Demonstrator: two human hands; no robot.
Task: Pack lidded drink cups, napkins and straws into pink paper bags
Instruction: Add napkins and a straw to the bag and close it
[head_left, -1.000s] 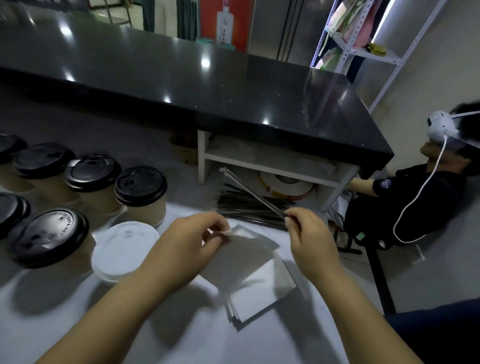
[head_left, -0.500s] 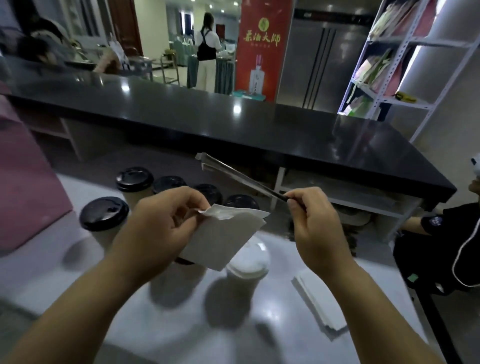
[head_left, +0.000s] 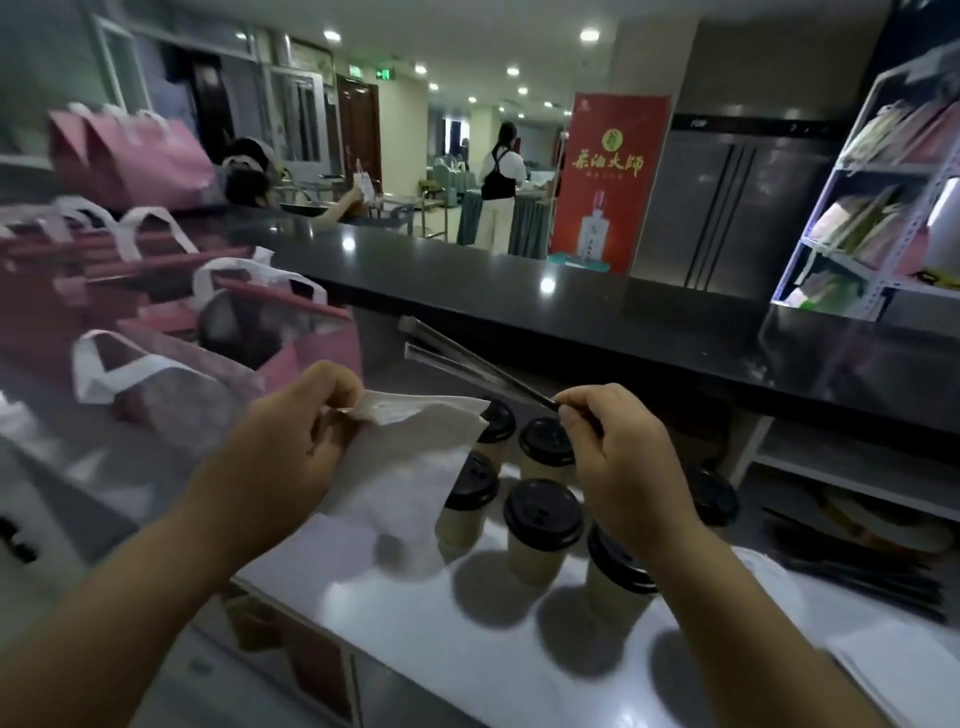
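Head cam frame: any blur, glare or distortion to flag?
Head view: blur smears the pink paper bags at left; head view: ceiling lights glare as spots on the black counter; head view: wide-angle bends the shelf rack at right; head view: lidded cups cast soft shadows on the white table.

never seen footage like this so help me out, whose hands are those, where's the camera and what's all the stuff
There is no machine here. A person wears a wide-angle camera on the head, so this single view looks forward and down at their own two hands. The left hand pinches a white napkin. The right hand pinches a couple of wrapped straws by one end. Below them, paper cups with black lids stand on a white counter. To the left are pink bags with white handles, the nearest one open. Behind runs a black counter.
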